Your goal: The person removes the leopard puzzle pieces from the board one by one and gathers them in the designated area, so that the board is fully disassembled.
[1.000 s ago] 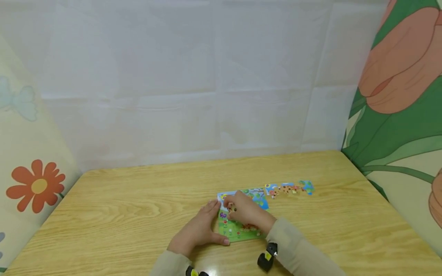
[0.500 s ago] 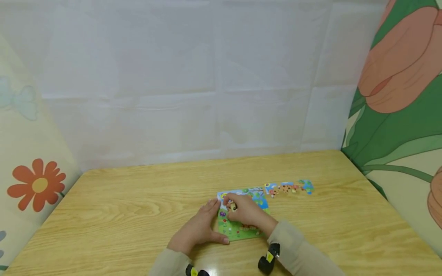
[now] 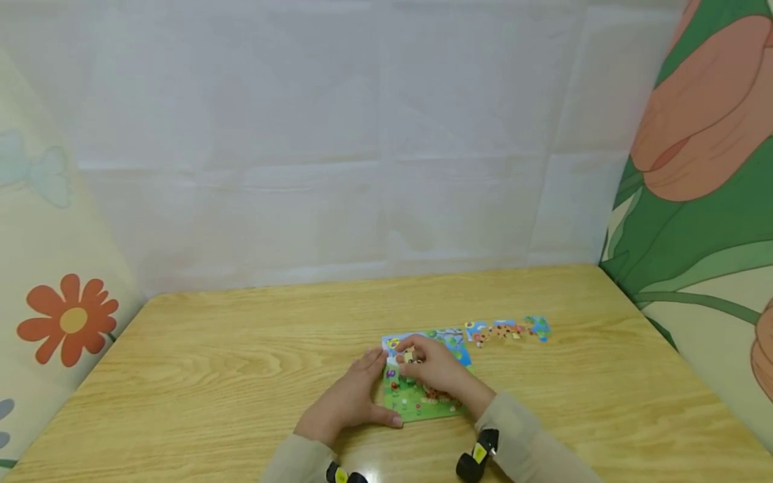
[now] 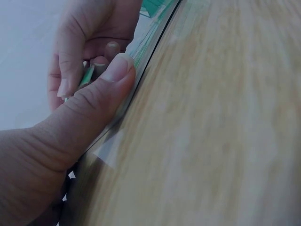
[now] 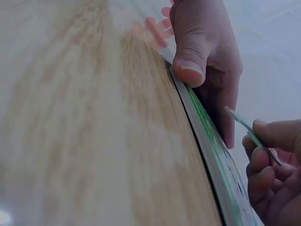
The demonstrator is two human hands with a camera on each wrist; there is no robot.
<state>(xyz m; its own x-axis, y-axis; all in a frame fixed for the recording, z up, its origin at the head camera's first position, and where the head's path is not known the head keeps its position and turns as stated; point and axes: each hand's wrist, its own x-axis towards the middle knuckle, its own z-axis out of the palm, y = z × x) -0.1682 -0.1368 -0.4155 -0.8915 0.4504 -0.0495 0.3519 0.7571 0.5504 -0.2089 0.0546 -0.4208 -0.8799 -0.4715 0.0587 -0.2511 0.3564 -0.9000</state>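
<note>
In the head view a jigsaw puzzle board (image 3: 417, 410) with a green meadow, flowers and blue sky lies on the table. My left hand (image 3: 350, 396) rests along its left side, fingers straight and thumb at the front edge; the right wrist view has that thumb (image 5: 190, 73) on the board's corner. Over the board my right hand (image 3: 431, 365) pinches a small puzzle piece (image 5: 251, 134) between thumb and fingers. This thin piece is held tilted, close above the board, and shows a green edge in the left wrist view. My fingers hide part of it.
Several loose puzzle pieces (image 3: 507, 330), blue with brown spotted parts, lie in a row right of the board's far corner. The wooden table (image 3: 241, 349) reaches back to a white cloth (image 3: 302, 168); floral panels flank both sides.
My right hand has turned the puzzle piece and raised it slightly, its fingers shifting a little to the right. The left hand keeps its place on the board.
</note>
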